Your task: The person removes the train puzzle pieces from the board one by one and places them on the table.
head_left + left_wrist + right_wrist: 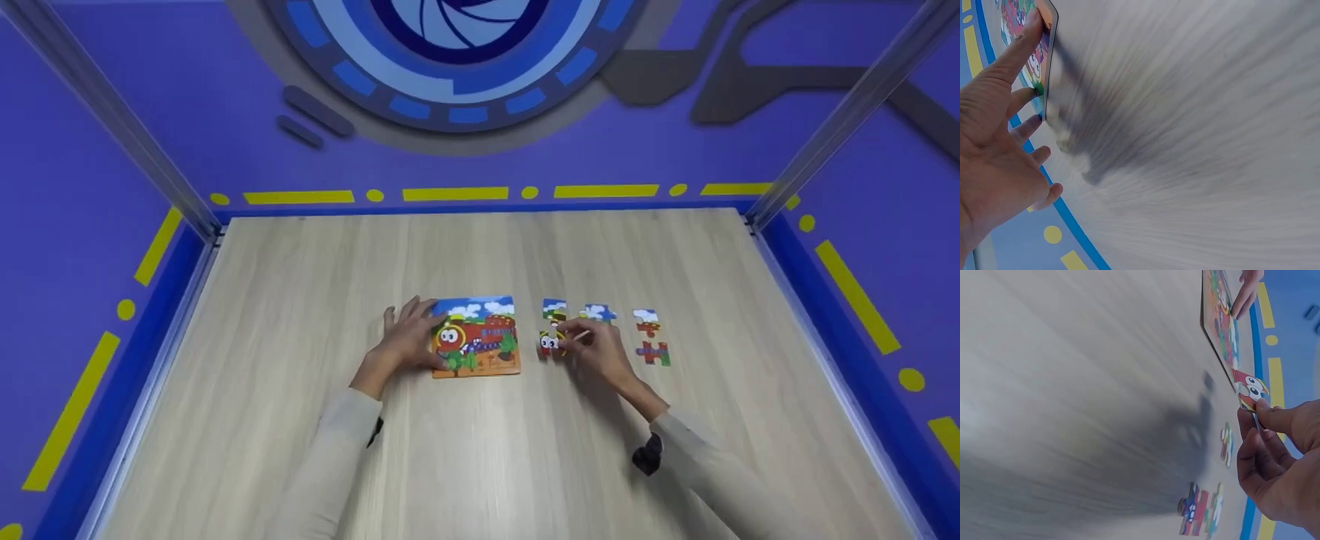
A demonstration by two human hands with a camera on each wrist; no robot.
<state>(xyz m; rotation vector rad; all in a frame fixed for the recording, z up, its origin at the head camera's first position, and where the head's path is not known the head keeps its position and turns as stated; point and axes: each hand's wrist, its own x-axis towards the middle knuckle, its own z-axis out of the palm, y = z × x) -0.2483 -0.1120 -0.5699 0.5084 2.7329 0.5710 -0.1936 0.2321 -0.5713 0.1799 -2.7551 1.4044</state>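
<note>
A flat puzzle board with a red cartoon train picture lies on the table. My left hand rests at its left edge, fingers spread. In the left wrist view, the thumb lies over the picture and two fingertips touch the board's edge. Between thumb and fingers, my right hand pinches a puzzle piece printed with two white eyes, raised above the table just right of the board. Near this hand lie a sky piece and a second sky piece, both partly hidden.
Farther right are a cloud-topped piece and a red and green piece. The pale wooden table is bounded by a blue back wall and side walls with yellow marks.
</note>
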